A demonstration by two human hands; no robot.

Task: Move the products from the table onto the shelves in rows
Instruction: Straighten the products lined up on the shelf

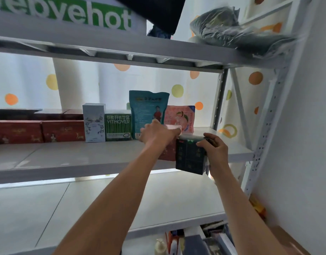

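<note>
My right hand (214, 148) grips a dark box with green print (190, 157) at the front edge of the middle shelf (75, 159). My left hand (157, 134) holds a reddish-pink packet (168, 151) just left of that box; most of the packet is hidden behind the hand and the box. Behind them a row stands on the shelf: two red boxes (39, 131), a white box (94, 123), a green VITMOVER box (118, 125), a teal pouch (146, 109) and a pink pouch with a peach picture (182, 116).
A grey metal upright (265, 126) closes the shelf on the right. The top shelf carries a green-and-white box (66, 13) and a plastic-wrapped dark bundle (237, 32). The lower shelf (103, 203) is bare; bottles and packs (186, 242) sit below.
</note>
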